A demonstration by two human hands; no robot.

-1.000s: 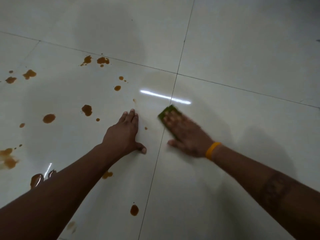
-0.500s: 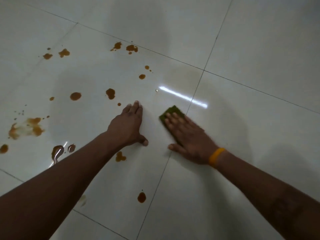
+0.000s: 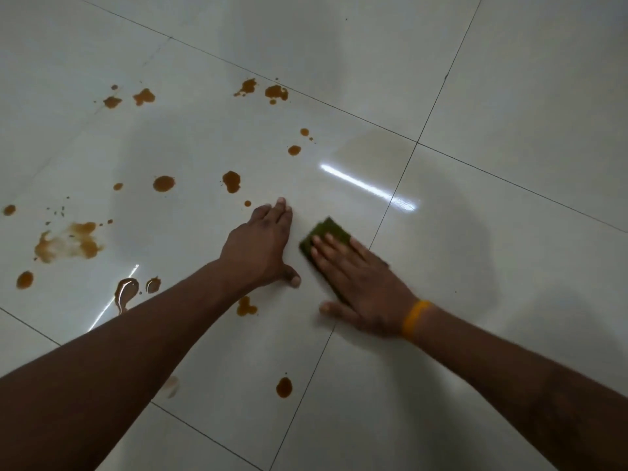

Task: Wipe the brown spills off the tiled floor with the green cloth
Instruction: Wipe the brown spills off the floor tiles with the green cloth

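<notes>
The wiping is under way, and by the look of the floor it is at an early stage. The right hand (image 3: 360, 283) lies flat, palm down, on the green cloth (image 3: 326, 232), pressing it against the tiled floor (image 3: 509, 96) just right of the frame's centre; the grip is an open palm with fingers spread over the cloth, not curled around it. Only the cloth's far corner shows beyond the fingertips. An orange wristband (image 3: 415, 317) sits on that wrist. The left hand (image 3: 261, 249) is planted flat and empty on the tile just beside the cloth, fingers together, apparently bracing the person's weight.

The tile around the cloth and to its right looks clean, with a faint damp sheen near the grout line (image 3: 390, 212). The brown spills (image 3: 231, 181) all lie to the left and below: a blot and small drop just above the left fingertips, two more higher up at centre, pairs near the top left and top centre, a smeared patch at the left edge, a glossy puddle (image 3: 125, 290) by the left forearm, a splash just under the left wrist and a lone drop (image 3: 284, 387) at lower centre.

The next move probably calls for sliding the cloth leftward. The braced left hand stands in the way of that path, so it likely has to lift or shift first. The puddle may need several passes.
</notes>
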